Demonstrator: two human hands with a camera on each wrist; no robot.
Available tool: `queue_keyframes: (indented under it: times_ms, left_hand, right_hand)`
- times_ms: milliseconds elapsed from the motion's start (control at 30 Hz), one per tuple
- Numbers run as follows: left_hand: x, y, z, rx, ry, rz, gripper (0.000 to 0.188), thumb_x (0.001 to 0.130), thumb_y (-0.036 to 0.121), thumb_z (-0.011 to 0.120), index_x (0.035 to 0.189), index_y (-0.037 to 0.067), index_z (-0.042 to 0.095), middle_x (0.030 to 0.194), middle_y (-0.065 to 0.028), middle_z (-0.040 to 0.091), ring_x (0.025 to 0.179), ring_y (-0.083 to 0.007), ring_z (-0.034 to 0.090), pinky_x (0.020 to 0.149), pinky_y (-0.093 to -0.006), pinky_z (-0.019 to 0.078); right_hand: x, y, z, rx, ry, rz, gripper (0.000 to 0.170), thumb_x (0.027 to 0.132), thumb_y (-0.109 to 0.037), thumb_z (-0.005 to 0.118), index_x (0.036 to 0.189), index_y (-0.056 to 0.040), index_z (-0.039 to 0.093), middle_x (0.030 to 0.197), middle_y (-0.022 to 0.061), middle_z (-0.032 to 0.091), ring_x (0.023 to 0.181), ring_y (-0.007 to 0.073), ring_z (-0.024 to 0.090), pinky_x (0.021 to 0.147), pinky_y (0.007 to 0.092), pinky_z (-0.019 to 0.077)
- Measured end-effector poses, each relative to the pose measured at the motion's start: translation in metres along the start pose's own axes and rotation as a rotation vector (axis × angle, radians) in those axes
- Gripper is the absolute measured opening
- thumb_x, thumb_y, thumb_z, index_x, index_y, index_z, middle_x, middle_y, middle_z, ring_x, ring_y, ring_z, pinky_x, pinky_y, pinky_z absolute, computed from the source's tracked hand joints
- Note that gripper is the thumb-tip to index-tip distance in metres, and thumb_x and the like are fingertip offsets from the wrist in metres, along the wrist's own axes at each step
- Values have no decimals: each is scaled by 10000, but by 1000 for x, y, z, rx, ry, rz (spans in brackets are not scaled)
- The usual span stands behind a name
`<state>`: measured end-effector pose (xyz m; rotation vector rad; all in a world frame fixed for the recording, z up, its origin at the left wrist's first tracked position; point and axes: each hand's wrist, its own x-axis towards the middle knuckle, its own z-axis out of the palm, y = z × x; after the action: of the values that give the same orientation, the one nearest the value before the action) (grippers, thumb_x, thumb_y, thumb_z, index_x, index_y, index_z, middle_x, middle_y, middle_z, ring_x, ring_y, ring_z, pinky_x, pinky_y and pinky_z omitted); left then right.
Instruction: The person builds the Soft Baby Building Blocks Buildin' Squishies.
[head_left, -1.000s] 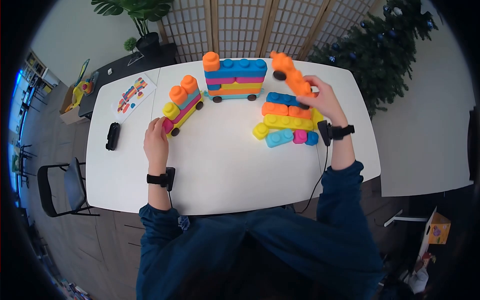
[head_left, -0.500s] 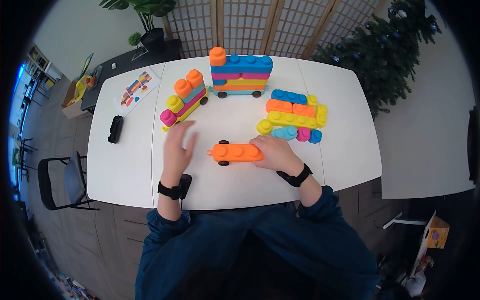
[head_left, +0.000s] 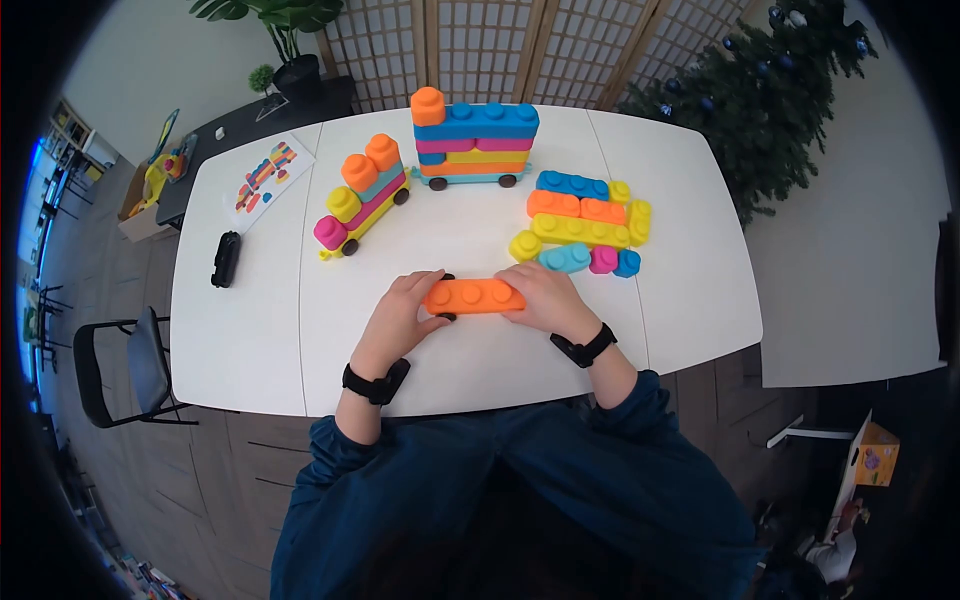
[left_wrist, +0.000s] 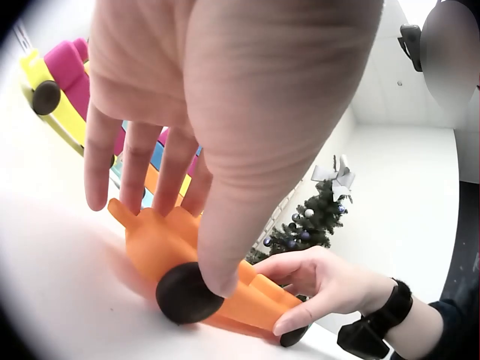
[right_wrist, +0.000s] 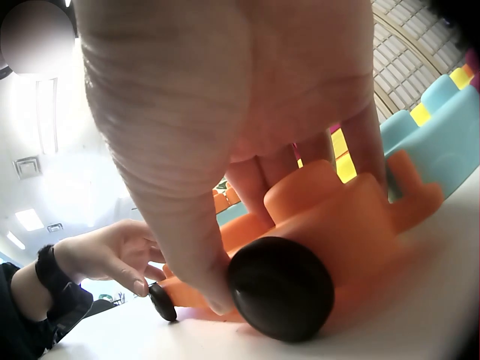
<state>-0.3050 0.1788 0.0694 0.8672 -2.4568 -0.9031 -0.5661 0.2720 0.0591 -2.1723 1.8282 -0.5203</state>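
At six o'clock from the blue-topped wagon (head_left: 475, 146), the orange car (head_left: 472, 296) is now grasped at both ends, left hand (head_left: 396, 312) having joined at nine o'clock, right hand (head_left: 552, 300) at three, so it looks steadied.

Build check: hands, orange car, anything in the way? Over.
Left hand and right hand grip orange car, one at each end. Car on table, studs up. Blocks beyond right hand, clear of car.

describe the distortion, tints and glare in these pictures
Head: wide-angle distortion bows the edges of the white table, corners black; left wrist: reddish tint on the table beside the orange wheeled base; right wrist: ceiling lights glare at left.
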Motion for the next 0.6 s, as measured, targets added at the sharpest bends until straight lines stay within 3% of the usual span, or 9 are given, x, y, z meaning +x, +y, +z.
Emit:
queue_keyframes:
  times_ms: [233, 333, 400, 600]
  left_hand:
    - [4, -4, 8, 24, 46, -12, 565, 679, 78, 875, 1199, 14, 663, 1227, -162, 644, 1107, -359, 632, 966, -400, 531]
    - [4, -2, 9, 19, 59, -18, 552, 680, 81, 871, 1188, 13, 667, 1195, -157, 646, 1079, -357, 641, 940, -401, 541]
    - [4, -2, 10, 25, 70, -20, 547, 682, 83, 869, 1185, 13, 667, 1185, -154, 646, 1069, -355, 644, 932, -400, 544]
    - [4, -1, 14, 41, 103, -24, 533, 690, 89, 866, 1179, 13, 669, 1172, -147, 648, 1047, -352, 649, 918, -398, 549]
  right_hand:
    - [-6, 0, -10, 75, 45, -19, 501, 767, -244, 828, 1213, -91, 661, 1167, 77, 683, 1120, 277, 636, 899, 386, 536]
    - [-11, 11, -27, 182, 197, 31, 438, 802, -252, 815, 1179, -79, 674, 1183, 95, 691, 1126, 295, 640, 920, 396, 536]
    - [-8, 30, -42, 142, 338, 128, 376, 831, -263, 796, 1132, -67, 688, 1164, 105, 705, 1106, 317, 652, 923, 402, 540]
    - [20, 106, -91, -248, 398, 351, 239, 866, -234, 752, 1031, -63, 733, 1055, 89, 724, 1005, 312, 673, 846, 444, 546]
